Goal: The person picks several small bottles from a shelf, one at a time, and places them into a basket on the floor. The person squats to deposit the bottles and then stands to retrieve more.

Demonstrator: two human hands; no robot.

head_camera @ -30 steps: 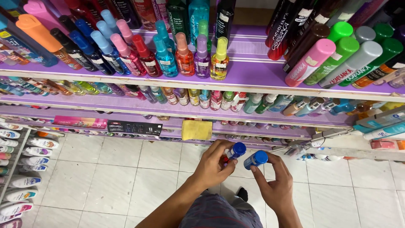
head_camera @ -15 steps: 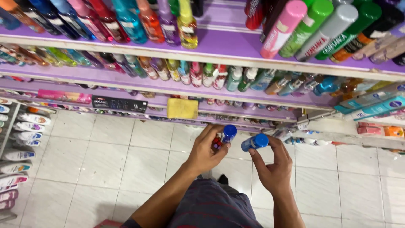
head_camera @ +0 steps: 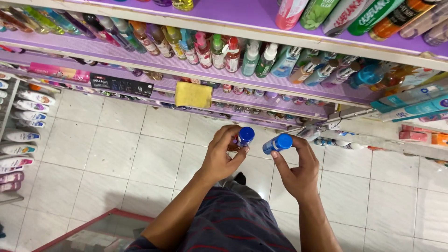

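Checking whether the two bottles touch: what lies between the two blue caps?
Nothing: in the head view only a narrow gap of floor tile shows between the left hand's blue-capped bottle and the right hand's blue-capped bottle.

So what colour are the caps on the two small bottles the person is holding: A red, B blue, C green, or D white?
B: the left hand holds a small bottle and the right hand holds another small bottle, and both caps are blue.
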